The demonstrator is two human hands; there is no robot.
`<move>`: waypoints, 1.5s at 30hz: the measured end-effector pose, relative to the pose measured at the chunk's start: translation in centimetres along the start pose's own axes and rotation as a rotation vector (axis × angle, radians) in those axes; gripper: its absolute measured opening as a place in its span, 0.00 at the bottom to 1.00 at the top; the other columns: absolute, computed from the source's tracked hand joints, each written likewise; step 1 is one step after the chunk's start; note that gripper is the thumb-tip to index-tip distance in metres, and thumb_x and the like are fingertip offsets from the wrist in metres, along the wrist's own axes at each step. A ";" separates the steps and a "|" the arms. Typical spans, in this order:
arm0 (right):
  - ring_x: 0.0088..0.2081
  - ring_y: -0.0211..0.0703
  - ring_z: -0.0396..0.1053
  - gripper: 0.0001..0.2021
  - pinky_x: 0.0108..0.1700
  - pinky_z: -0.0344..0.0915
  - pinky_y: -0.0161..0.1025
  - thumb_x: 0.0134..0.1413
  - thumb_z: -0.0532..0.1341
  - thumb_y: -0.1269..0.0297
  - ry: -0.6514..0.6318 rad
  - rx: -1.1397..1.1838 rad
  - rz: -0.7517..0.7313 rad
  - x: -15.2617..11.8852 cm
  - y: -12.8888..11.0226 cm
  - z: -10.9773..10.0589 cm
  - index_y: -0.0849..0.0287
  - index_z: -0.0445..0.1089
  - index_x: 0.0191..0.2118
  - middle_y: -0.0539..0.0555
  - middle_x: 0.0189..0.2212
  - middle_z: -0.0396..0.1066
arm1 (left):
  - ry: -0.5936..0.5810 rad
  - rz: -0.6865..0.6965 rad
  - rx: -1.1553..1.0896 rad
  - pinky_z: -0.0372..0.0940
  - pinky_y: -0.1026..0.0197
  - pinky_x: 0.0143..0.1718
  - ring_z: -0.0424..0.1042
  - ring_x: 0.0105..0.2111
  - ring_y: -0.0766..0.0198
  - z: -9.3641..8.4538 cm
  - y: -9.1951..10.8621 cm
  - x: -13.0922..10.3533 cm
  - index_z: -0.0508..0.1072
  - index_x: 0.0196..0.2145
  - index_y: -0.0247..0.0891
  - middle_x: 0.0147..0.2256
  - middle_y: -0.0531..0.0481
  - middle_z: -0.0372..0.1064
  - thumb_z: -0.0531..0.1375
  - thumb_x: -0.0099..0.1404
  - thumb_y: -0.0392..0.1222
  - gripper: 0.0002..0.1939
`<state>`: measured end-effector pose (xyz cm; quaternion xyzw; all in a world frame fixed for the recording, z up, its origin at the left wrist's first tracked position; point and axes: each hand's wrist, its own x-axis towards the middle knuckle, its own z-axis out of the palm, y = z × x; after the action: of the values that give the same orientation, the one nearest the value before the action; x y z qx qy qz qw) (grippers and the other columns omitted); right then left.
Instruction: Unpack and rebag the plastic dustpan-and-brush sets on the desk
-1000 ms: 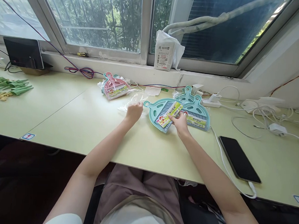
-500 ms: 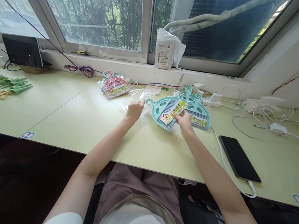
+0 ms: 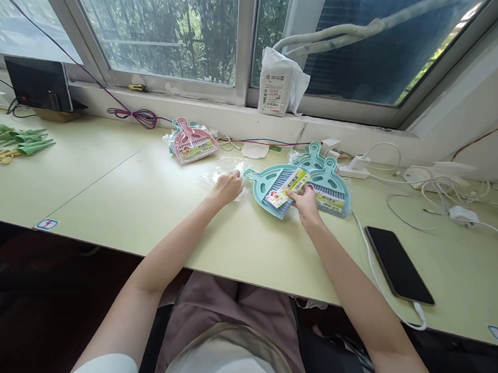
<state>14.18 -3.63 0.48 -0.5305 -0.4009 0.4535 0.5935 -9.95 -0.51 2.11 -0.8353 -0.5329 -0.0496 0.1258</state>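
Note:
In the head view, my right hand (image 3: 304, 204) grips a mint-green dustpan and brush set (image 3: 262, 186) by its lower right, thumb on the yellow-green label card. The pan's handle points left. My left hand (image 3: 228, 188) is closed on a crumpled clear plastic bag (image 3: 221, 168), just left of that handle; its fingertips are partly hidden. Behind my right hand lie more mint-green dustpan sets (image 3: 331, 187), at least partly in clear wrapping. A wrapped pink dustpan set (image 3: 196, 143) rests on the table beyond my left hand, with a green one underneath.
A phone (image 3: 399, 264) with a white charging cable lies at the right of the table (image 3: 115, 211). Tangled white cables and adapters (image 3: 462, 190) spread behind it. A tablet (image 3: 38, 84) stands at the far left, near green leaf-like pieces (image 3: 19, 141). A wrapped packet (image 3: 275, 88) sits on the sill.
My left hand has moved down a little, and the clear bag now lies lower and more bunched on the table. The right hand and the held dustpan set have barely moved.

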 end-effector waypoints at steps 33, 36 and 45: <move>0.45 0.50 0.75 0.28 0.46 0.74 0.49 0.30 0.75 0.54 -0.016 0.144 -0.160 -1.3 -0.8 1.2 0.54 0.65 0.39 0.53 0.39 0.77 | 0.296 0.361 -0.166 0.51 0.50 0.60 0.64 0.55 0.54 -2.7 3.0 -1.8 0.60 0.63 0.38 0.56 0.39 0.65 0.46 0.69 0.34 0.26; 0.44 0.50 0.75 0.27 0.45 0.74 0.49 0.30 0.75 0.54 -0.040 0.147 -0.158 -1.4 -0.9 1.3 0.54 0.65 0.38 0.52 0.38 0.77 | 0.412 0.281 -0.278 0.46 0.48 0.64 0.59 0.61 0.53 -3.1 2.6 -1.9 0.56 0.66 0.38 0.61 0.38 0.60 0.47 0.70 0.41 0.27; 0.42 0.50 0.75 0.29 0.44 0.73 0.49 0.29 0.75 0.50 -0.104 0.143 -0.162 -0.7 0.0 1.2 0.54 0.65 0.38 0.52 0.36 0.77 | 0.353 0.463 -0.453 0.32 0.43 0.68 0.42 0.69 0.55 -2.0 4.2 -1.7 0.49 0.69 0.36 0.68 0.39 0.46 0.42 0.73 0.44 0.29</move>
<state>12.82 -4.03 0.58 -0.4284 -0.4394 0.4583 0.6429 -6.80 -4.19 3.02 -0.9190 -0.2754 -0.2800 0.0357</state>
